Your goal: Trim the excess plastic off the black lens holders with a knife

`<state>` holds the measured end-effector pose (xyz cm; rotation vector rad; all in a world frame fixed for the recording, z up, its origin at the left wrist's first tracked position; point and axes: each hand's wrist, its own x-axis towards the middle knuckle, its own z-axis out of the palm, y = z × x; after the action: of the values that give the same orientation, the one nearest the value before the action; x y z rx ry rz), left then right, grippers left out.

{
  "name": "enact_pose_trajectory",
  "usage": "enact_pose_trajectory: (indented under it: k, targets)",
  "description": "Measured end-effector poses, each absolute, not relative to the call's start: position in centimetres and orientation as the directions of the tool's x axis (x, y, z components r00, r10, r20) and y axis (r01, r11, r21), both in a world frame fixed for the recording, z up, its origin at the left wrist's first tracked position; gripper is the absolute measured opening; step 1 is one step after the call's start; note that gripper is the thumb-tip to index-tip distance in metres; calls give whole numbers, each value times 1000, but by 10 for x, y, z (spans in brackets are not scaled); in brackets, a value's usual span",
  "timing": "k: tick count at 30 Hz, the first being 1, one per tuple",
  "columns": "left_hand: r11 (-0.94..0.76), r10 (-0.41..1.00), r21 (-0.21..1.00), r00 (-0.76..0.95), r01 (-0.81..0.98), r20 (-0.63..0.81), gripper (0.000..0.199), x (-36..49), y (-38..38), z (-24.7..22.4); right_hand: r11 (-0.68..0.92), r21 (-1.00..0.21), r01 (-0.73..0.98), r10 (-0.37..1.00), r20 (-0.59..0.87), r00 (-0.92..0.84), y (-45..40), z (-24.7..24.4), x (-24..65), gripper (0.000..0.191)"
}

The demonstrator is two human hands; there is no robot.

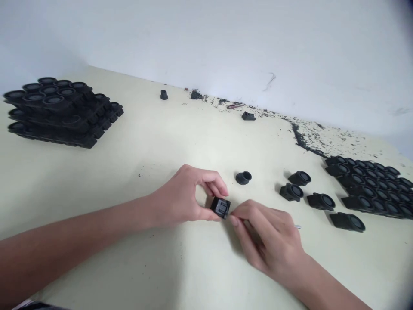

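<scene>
A small black part (221, 207) with a slotted face is pinched between the thumb and fingers of my left hand (190, 196), just above the pale table. Close by on its right, my right hand (269, 237) is closed, with thumb and index fingertips pressed together at the part's edge. A thin metallic tool (297, 227) sticks out behind the right hand's fingers; its tip is too small to make out. Just beyond the hands, a black round cup-like piece (243, 178) rests on the table.
Stacked black parts (53, 112) stand at the far left, and rows of similar ones (374, 185) at the right. Several loose parts (292, 192) lie beside those rows. Black shavings (300, 137) line the wall, near a small block (248, 116) and a short cylinder (164, 94).
</scene>
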<state>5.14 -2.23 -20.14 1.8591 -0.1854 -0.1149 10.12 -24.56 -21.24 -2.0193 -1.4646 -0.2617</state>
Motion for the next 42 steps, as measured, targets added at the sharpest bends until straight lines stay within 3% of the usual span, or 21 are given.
enact_pose_trajectory:
  k: [3, 7, 11, 16, 19, 26, 36, 42]
  targets:
    - [-310, -176, 949, 984, -61, 5, 30, 52, -22, -201, -273, -375, 886, 725, 526, 446, -245, -213, 101, 13]
    - [-322, -198, 943, 980, -79, 14, 27, 51, -22, -199, -158, -372, 915, 783, 517, 346, -244, -213, 101, 13]
    - [-362, -200, 922, 978, -136, 65, 27, 50, -22, -200, -360, -320, 876, 697, 532, 481, -244, -212, 101, 9]
    - [-341, -239, 899, 950, -276, 201, 19, 50, -23, -204, -424, -278, 862, 611, 614, 499, -244, -210, 100, 9]
    - [-326, -251, 881, 930, -342, 269, 14, 52, -24, -206, -462, -292, 837, 583, 611, 535, -245, -210, 101, 9]
    - [-325, -210, 888, 940, -326, 268, 29, 51, -23, -210, -501, -383, 776, 537, 566, 626, -245, -207, 104, 8]
    - [-353, -258, 877, 935, -325, 243, 28, 50, -25, -205, -437, -450, 779, 591, 509, 625, -245, -207, 104, 7]
    - [-472, -176, 845, 966, -252, 190, 40, 51, -24, -203, -347, -501, 793, 667, 463, 584, -246, -206, 104, 8]
